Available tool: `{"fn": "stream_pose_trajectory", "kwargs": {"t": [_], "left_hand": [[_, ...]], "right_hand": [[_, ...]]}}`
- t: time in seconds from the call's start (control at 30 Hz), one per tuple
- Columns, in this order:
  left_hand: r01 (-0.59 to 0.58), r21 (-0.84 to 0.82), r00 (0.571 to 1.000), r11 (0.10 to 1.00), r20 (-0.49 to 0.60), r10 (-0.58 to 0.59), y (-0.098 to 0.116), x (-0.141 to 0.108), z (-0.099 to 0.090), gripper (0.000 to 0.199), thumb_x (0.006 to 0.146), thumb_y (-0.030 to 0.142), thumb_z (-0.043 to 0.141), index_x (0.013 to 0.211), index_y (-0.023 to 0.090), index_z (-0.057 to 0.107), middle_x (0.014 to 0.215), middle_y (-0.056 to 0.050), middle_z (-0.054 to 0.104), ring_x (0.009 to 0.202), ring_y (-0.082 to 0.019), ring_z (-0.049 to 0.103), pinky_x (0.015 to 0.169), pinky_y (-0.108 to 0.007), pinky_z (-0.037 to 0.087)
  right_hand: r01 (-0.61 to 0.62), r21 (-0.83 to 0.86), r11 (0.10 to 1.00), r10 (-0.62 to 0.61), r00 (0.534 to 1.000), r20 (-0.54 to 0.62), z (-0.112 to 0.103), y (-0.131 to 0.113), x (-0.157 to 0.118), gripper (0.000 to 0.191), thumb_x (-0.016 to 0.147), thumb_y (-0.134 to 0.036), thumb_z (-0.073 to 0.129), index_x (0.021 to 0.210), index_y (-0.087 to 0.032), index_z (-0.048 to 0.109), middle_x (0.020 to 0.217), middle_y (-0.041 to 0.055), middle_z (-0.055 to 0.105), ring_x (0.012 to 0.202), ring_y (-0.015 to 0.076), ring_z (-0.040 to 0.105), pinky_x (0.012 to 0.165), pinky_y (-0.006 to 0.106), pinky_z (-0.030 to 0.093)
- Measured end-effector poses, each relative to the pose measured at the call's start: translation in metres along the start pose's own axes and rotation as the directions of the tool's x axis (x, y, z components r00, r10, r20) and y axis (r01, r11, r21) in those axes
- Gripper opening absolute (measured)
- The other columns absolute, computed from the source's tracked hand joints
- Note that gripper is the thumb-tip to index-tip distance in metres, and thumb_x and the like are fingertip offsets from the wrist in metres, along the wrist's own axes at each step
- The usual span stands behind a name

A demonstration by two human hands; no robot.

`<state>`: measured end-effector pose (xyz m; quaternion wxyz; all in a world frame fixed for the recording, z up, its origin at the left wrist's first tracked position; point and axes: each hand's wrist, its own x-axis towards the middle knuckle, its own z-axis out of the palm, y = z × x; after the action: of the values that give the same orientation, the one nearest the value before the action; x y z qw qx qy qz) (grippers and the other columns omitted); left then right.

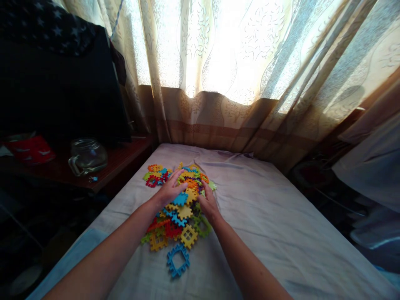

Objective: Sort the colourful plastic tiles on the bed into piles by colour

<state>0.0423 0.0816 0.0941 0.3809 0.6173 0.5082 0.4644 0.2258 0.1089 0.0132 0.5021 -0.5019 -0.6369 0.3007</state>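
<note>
The heap of flat, toothed, many-coloured plastic pieces (184, 211) lies between the left hand (170, 190) and the right hand (208, 204), thumbs apart from extended fingers; low, cupped palms should guide it best. Below is a wrinkled, pale cloth (256, 212); beyond hang patterned cream curtains (200, 46), and at left stands a clear glass jug (90, 155).

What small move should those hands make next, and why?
Probably ease the left hand and the right hand slightly toward each other: both look open, set at opposite sides of the heap of multicoloured, notched, plastic-looking pieces, with part of it lying between them.
</note>
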Motion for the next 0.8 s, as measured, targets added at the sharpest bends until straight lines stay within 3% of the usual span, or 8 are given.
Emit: {"fn": "stream_pose_trajectory", "kwargs": {"t": [0.1,0.2,0.3,0.37,0.5,0.6,0.7,0.8], "left_hand": [[0.015,0.369,0.997,0.929,0.060,-0.040,-0.007,-0.035,-0.031,0.089,0.074,0.064,0.060,0.149,0.023,0.037,0.162,-0.010,0.022,0.148,-0.029,0.020,0.119,-0.044,0.021],[-0.103,0.649,0.977,0.754,0.207,-0.044,-0.026,-0.083,-0.053,0.106,0.062,0.070,0.070,0.153,0.033,0.028,0.163,-0.008,0.019,0.149,-0.035,0.017,0.118,-0.054,0.019],[-0.183,0.769,0.968,0.612,0.251,-0.027,-0.048,-0.119,-0.050,0.117,0.053,0.068,0.077,0.152,0.040,0.023,0.162,-0.007,0.020,0.147,-0.040,0.019,0.116,-0.060,0.019],[-0.165,0.805,0.979,0.570,0.206,-0.008,-0.056,-0.127,-0.041,0.109,0.060,0.067,0.074,0.152,0.039,0.024,0.163,-0.008,0.020,0.147,-0.040,0.020,0.116,-0.060,0.017],[-0.143,0.806,0.985,0.574,0.171,0.005,-0.052,-0.098,-0.039,0.097,0.072,0.070,0.061,0.154,0.034,0.023,0.163,-0.009,0.020,0.148,-0.036,0.020,0.116,-0.058,0.018],[-0.054,0.826,0.998,0.561,0.067,-0.004,-0.044,-0.052,-0.064,0.081,0.085,0.068,0.043,0.153,0.027,0.028,0.162,-0.010,0.024,0.148,-0.031,0.021,0.117,-0.051,0.020],[0.167,0.852,0.986,0.495,-0.139,-0.093,-0.049,-0.003,-0.097,0.079,0.086,0.064,0.040,0.149,0.016,0.037,0.158,-0.014,0.032,0.145,-0.030,0.029,0.116,-0.042,0.027],[0.298,0.841,0.955,0.453,-0.271,-0.124,-0.064,0.034,-0.118,0.072,0.087,0.062,0.035,0.144,0.018,0.045,0.148,-0.015,0.047,0.137,-0.031,0.043,0.110,-0.047,0.034]], "right_hand": [[0.073,-0.133,0.988,-0.070,0.997,0.025,-0.022,0.004,-0.017,0.063,0.076,-0.032,0.054,0.137,-0.018,0.051,0.141,0.0120,0.052,0.133,0.0265,0.045,0.114,0.045,0.034],[0.126,-0.318,0.940,-0.114,0.992,0.056,-0.032,0.008,-0.050,0.066,0.079,-0.044,0.058,0.139,-0.020,0.049,0.146,0.0144,0.046,0.137,0.0312,0.041,0.112,0.050,0.034],[0.149,-0.439,0.886,-0.130,0.989,0.075,-0.022,0.006,-0.081,0.067,0.079,-0.050,0.061,0.140,-0.023,0.050,0.147,0.0158,0.045,0.137,0.0352,0.039,0.110,0.054,0.035],[0.169,-0.455,0.874,-0.145,0.986,0.086,-0.007,0.000,-0.089,0.067,0.081,-0.050,0.059,0.141,-0.021,0.049,0.147,0.0172,0.044,0.138,0.0355,0.038,0.110,0.054,0.034],[0.176,-0.403,0.898,-0.185,0.983,0.016,0.009,-0.011,-0.069,0.065,0.087,-0.050,0.052,0.143,-0.017,0.045,0.149,0.0180,0.040,0.140,0.0319,0.036,0.113,0.052,0.032],[0.135,-0.343,0.929,-0.168,0.984,-0.067,-0.002,0.000,-0.029,0.062,0.089,-0.052,0.045,0.139,-0.015,0.048,0.148,0.0179,0.041,0.140,0.0295,0.035,0.113,0.051,0.031],[0.030,-0.296,0.955,-0.072,0.988,-0.134,-0.020,0.028,0.016,0.061,0.088,-0.054,0.043,0.132,-0.013,0.054,0.141,0.0196,0.048,0.136,0.0297,0.039,0.112,0.051,0.032],[-0.052,-0.265,0.963,0.004,0.984,-0.179,-0.022,0.051,0.051,0.058,0.088,-0.051,0.040,0.127,-0.012,0.058,0.135,0.0194,0.055,0.133,0.0293,0.043,0.112,0.050,0.032]]}}
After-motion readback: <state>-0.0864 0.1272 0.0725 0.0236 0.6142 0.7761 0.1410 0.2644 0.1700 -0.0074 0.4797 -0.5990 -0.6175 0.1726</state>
